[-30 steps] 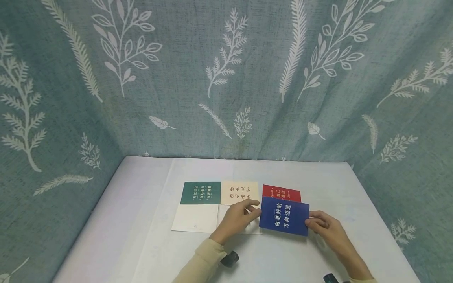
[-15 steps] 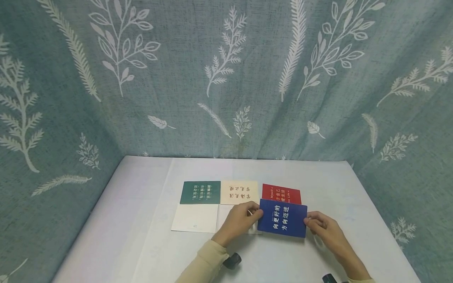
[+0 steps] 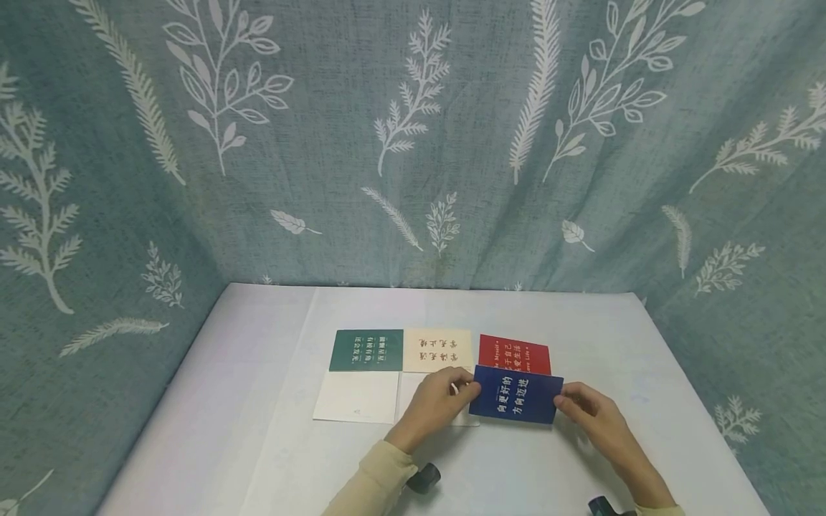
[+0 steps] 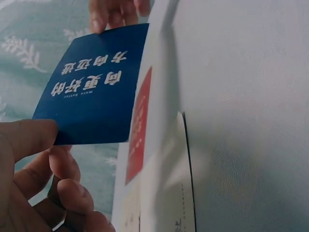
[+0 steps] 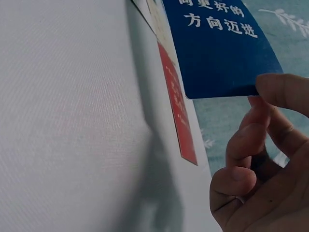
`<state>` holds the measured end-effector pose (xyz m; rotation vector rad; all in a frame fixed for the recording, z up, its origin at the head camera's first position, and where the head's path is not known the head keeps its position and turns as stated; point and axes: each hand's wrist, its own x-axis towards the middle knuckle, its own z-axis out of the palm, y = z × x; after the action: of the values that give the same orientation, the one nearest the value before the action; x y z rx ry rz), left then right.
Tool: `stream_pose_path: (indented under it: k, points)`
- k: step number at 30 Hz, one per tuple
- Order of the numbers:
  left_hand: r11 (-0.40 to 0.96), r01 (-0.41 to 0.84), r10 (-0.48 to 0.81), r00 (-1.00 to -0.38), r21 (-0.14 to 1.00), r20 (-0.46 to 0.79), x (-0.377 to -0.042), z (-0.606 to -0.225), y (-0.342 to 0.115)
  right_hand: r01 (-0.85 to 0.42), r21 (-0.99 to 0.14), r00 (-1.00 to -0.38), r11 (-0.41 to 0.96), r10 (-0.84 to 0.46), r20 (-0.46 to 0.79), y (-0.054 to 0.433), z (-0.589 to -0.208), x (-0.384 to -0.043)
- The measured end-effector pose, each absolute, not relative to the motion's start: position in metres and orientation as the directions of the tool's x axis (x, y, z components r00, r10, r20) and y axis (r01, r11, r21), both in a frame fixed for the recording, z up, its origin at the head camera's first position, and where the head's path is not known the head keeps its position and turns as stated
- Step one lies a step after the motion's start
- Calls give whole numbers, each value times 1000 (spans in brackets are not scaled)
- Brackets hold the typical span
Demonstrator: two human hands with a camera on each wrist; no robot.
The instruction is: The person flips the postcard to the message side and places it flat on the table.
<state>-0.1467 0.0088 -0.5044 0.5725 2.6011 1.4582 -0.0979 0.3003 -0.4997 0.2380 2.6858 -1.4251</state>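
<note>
A blue card (image 3: pixel 516 395) with white Chinese characters is held above the table between both hands. My left hand (image 3: pixel 434 403) pinches its left end between thumb and fingers; the thumb lies on top in the left wrist view. At the opposite end, my right hand (image 3: pixel 596 423) pinches the card, as the right wrist view (image 5: pixel 263 150) also shows, with the other fingers curled below. Just behind the blue card lies a red card (image 3: pixel 515 352), its near part hidden. Left of the red one is a cream card (image 3: pixel 439 350) with brown characters, and beside that a green card (image 3: pixel 366 350).
Nearer me, a plain white card (image 3: pixel 357 397) lies against the green one. Another white card (image 3: pixel 408 387) is mostly covered by my left hand. The white table (image 3: pixel 271 394) is enclosed by a blue-green leaf-patterned curtain (image 3: pixel 335 143) at the back and sides.
The blue card has come slightly toward me and tilted flatter, so more of the red card shows. My left index finger has drawn in to the card's edge; the right hand has barely moved.
</note>
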Motion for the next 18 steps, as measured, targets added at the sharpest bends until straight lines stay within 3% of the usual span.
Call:
stream_pose_path:
  k: [10, 18]
  points:
    - [472, 231, 365, -930, 851, 49, -143, -503, 7, 194, -868, -980, 458, 49, -193, 303, -504, -99]
    - [451, 223, 374, -926, 864, 45, -142, -503, 6, 99, -895, -993, 435, -8, -114, 306, -507, -98]
